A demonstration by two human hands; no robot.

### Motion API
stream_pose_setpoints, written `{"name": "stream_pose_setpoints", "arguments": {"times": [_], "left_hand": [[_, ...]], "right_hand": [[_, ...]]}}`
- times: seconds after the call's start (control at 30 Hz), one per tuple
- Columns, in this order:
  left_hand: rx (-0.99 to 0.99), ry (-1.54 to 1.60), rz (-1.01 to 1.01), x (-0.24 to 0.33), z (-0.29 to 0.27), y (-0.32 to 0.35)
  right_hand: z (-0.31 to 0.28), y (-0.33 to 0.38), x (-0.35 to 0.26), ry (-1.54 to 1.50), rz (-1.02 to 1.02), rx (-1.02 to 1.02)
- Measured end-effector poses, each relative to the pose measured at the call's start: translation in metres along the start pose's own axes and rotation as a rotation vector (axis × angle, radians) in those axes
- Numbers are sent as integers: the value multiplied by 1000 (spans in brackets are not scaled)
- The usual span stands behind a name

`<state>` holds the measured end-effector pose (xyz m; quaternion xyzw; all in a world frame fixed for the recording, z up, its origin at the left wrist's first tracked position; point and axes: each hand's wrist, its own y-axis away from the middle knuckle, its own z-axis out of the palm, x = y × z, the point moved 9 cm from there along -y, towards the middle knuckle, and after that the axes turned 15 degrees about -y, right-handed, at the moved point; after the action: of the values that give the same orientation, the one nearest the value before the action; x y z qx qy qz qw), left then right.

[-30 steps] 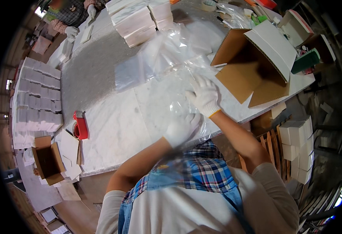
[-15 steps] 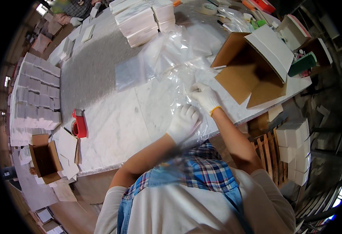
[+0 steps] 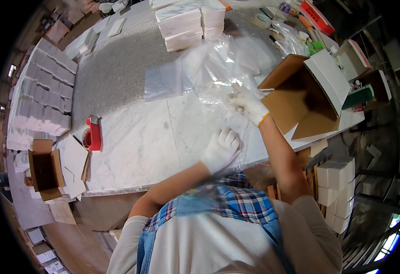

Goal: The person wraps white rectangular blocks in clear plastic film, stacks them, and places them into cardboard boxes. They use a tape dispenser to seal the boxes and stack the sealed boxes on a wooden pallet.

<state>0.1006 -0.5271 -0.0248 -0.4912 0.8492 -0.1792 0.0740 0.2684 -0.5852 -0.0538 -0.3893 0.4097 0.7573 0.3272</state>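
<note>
Both my hands wear white knitted gloves. My left hand (image 3: 221, 148) is closed, fingers curled, low over the white marble-patterned slab near the table's front edge; thin clear film shows along its right side. Farther off and to the right, my right hand (image 3: 251, 108) is closed on clear plastic, its fingertips partly lost in glare. A crumpled heap of clear plastic bags (image 3: 213, 68) spreads beyond my hands, with one flat bag (image 3: 162, 82) at its left end. Right beside my right hand stands an open brown cardboard box (image 3: 282, 102) on its side.
A red tape dispenser (image 3: 92, 133) stands on the left of the slab, near a small open carton (image 3: 46, 169). Stacked white tiles (image 3: 179, 27) rise at the back, and more white stacks (image 3: 45, 91) line the left. Tools and a green object (image 3: 358, 97) crowd the right.
My right hand has moved away from my left, farther across the table and slightly right. My left hand has shifted a little right and nearer the front edge. The view has also shifted.
</note>
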Motion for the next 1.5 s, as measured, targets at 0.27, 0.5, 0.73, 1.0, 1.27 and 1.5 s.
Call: {"name": "stream_pose_setpoints", "arguments": {"times": [0.27, 0.5, 0.73, 1.0, 1.27, 1.5], "left_hand": [[-97, 2, -16, -7, -14, -20], [-133, -19, -37, -11, -15, -25], [-162, -31, -32, -9, -11, -26], [-248, -27, -7, -3, -11, -27], [-172, 60, 69, -43, -37, -54], [216, -547, -199, -274, -121, -198]], "right_hand": [[-46, -60, -1, 583, -249, 67], [-9, 0, -53, 1135, -511, 471], [16, 48, -12, 1458, -637, 331], [0, 21, -23, 1447, -651, 272], [-6, 9, -26, 1490, -731, 232], [-4, 9, -32, 1465, -667, 206]]}}
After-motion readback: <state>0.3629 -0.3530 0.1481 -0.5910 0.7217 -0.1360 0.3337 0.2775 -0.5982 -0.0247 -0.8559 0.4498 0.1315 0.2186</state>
